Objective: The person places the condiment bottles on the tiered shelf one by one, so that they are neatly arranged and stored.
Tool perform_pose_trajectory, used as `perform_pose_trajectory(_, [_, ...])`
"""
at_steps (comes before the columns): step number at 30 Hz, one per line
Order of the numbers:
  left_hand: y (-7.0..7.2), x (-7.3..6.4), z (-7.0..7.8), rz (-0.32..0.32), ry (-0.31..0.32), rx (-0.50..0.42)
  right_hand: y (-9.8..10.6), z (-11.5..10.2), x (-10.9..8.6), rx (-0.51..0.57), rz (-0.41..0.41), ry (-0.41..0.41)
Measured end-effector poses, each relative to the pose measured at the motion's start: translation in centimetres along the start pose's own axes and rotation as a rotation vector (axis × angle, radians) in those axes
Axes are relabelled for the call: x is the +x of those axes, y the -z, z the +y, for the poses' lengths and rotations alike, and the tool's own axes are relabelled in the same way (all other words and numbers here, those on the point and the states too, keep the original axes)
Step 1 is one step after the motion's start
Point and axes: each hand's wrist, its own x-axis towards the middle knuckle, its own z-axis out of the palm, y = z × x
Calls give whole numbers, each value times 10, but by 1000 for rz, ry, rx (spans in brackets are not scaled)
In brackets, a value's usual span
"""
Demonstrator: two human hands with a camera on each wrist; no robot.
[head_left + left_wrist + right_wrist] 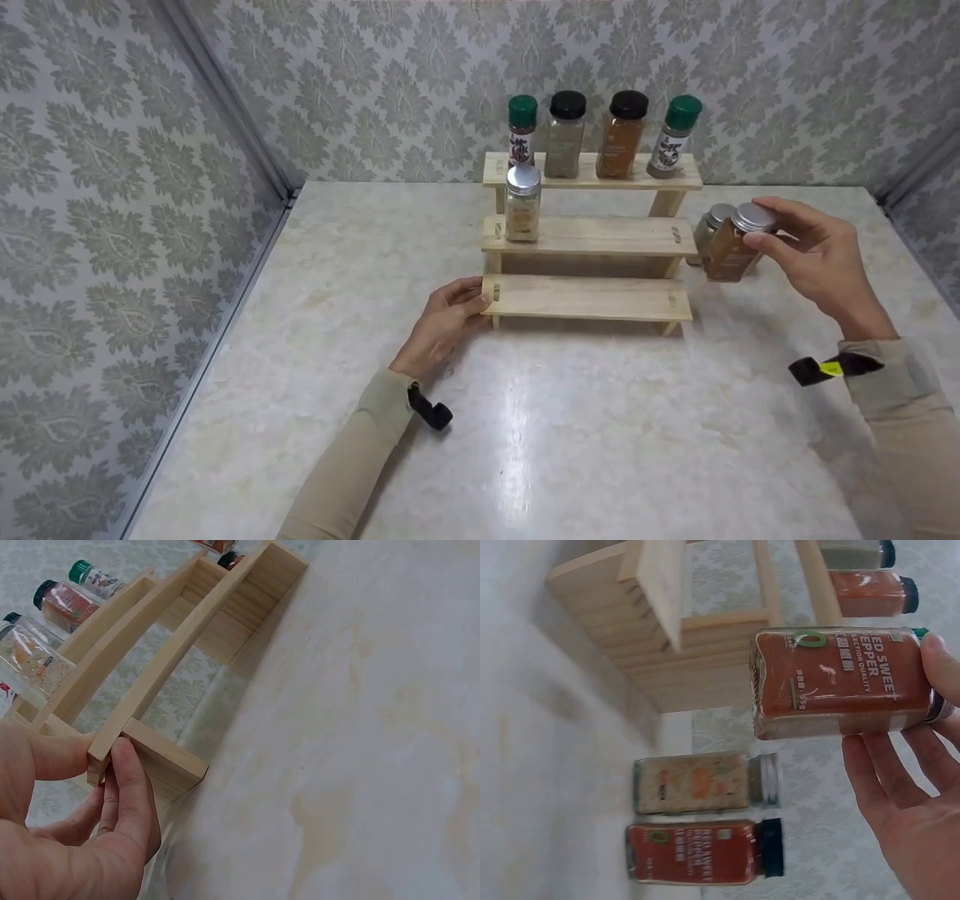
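In my right hand (821,259) is a spice jar (729,259) of red-orange powder, gripped by its silver lid between thumb and fingers. Its label reads "sweet pepper" in part in the right wrist view, and the jar is held above the table, just right of the rack. My left hand (448,319) pinches the left end of the lowest step of a three-step wooden rack (585,298), thumb on top and fingers beneath. On the middle step's left end stands a silver-lidded jar (523,206) of pale seasoning.
Along the top step stand a green-capped bottle (522,124), two black-capped jars (565,139) and another green-capped bottle (675,139). Beside the rack on the right, a silver-lidded jar (697,784) and a black-lidded red jar (694,853) stand on the table. Patterned walls (375,90) enclose the table.
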Motion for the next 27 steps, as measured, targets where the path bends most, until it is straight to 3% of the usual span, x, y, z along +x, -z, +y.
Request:
perform_pose_trajectory(5, [4,-1,1,-16,-11,-8,-7,-18,12,122,37,33])
perform_pose_trajectory(10, [5,0,1,-19,-10,-2,-22,-37,27,162,80,41])
perform_pose_trajectory(15, [3,0,1,2,2,1,-43,-52,41,166,60,47])
perform_pose_trajectory(20, [1,0,-1,12,1,-2,-67,-64,52,102,23,51])
perform_pose_trajectory(27, [-1,-1,-1,5,-9,-28,-100,-71,62,88,5,56])
